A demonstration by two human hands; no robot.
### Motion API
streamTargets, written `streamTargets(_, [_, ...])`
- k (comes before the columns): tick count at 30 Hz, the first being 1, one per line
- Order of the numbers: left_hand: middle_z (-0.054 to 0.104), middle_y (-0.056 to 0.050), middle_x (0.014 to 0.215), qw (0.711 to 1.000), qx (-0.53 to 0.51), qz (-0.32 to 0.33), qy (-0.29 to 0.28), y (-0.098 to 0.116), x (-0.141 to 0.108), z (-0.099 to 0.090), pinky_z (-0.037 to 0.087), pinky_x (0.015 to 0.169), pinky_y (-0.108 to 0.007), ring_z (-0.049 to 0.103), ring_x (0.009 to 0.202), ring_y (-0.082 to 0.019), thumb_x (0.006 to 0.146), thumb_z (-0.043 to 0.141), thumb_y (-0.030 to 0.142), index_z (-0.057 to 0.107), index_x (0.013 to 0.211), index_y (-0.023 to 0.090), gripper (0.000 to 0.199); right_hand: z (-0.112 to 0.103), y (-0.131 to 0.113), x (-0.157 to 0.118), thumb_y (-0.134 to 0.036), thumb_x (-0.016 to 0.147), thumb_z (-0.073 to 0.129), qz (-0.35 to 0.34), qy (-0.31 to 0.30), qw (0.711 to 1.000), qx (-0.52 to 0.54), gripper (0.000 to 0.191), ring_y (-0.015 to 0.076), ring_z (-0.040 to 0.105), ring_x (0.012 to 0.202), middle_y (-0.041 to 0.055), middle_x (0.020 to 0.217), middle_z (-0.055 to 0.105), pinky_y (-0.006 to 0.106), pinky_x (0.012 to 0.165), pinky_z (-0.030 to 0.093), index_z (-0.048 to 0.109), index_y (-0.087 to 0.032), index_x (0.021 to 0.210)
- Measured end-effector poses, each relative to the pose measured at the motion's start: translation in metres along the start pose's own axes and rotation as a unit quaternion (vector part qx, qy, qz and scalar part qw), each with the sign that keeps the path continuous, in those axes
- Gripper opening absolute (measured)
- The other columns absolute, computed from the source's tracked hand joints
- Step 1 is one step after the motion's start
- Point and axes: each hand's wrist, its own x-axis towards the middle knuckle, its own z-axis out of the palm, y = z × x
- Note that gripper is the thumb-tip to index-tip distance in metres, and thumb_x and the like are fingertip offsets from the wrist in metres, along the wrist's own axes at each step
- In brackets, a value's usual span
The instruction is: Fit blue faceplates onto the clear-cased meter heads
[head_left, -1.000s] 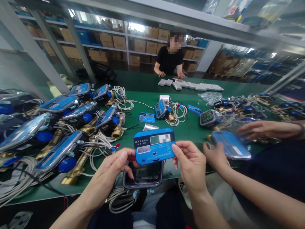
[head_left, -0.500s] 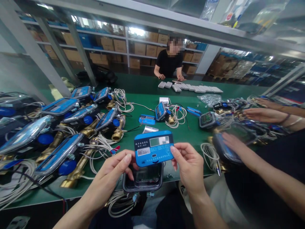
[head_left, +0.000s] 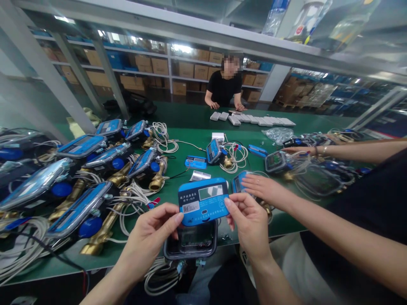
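Observation:
A blue and black faceplate (head_left: pixel 203 201) with a small display window is held up between both hands, its printed side facing me. My left hand (head_left: pixel 160 226) pinches its left edge between thumb and fingers. At the lower right edge, my right hand (head_left: pixel 248 218) grips it the same way. Beneath the plate, an open black meter housing (head_left: pixel 191 253) sits at the table's front edge, partly hidden by the plate and my left fingers. Coiled pale cable (head_left: pixel 162 277) hangs below the housing.
Blue-faced meters (head_left: pixel 83 146) with brass pipes and cables crowd the left. Another meter (head_left: pixel 214 151) and a loose blue plate (head_left: pixel 195 162) lie ahead. At the right, a co-worker's hand (head_left: pixel 263 186) reaches over a meter. White boxes (head_left: pixel 263 121) line the far side, near a seated person (head_left: pixel 224 89).
My left thumb has come onto the plate's lower left edge, and the plate is slightly lower. The co-worker's hand and a meter have moved left, close to my right hand.

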Motion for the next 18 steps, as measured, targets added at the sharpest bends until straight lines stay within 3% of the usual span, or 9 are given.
streamTargets(4, [0.059, 0.002, 0.061, 0.999, 0.044, 0.022, 0.001, 0.004, -0.002, -0.003, 0.045, 0.057, -0.022, 0.054, 0.058, -0.013, 0.079, 0.069, 0.046, 0.069, 0.072, 0.020, 0.028, 0.001, -0.002, -0.002, -0.038, 0.077, 0.077, -0.012, 0.001, 1.000, -0.004, 0.026, 0.0070, 0.049, 0.039, -0.0040, 0.050, 0.057, 0.014, 0.034, 0.038, 0.063, -0.016, 0.077])
streamTargets(14, [0.073, -0.002, 0.091, 0.976, 0.205, 0.060, -0.037, 0.022, -0.003, -0.018, 0.051, 0.077, -0.028, 0.067, 0.081, -0.019, 0.086, 0.062, 0.053, 0.073, 0.108, 0.027, 0.036, 0.003, -0.002, -0.016, -0.021, 0.084, 0.070, -0.247, 0.114, 0.956, -0.109, 0.002, 0.0104, 0.057, 0.046, -0.0019, 0.067, 0.066, 0.023, 0.049, 0.052, 0.069, -0.021, 0.084])
streamTargets(18, [0.071, -0.004, 0.104, 0.980, 0.189, 0.067, 0.003, 0.019, -0.014, -0.017, 0.055, 0.081, -0.029, 0.068, 0.089, -0.021, 0.084, 0.065, 0.050, 0.070, 0.114, 0.026, 0.039, 0.003, 0.001, -0.023, -0.018, 0.084, 0.071, -0.265, 0.115, 0.952, -0.100, 0.006, 0.0103, 0.058, 0.047, -0.0024, 0.069, 0.066, 0.023, 0.049, 0.052, 0.068, -0.022, 0.087])
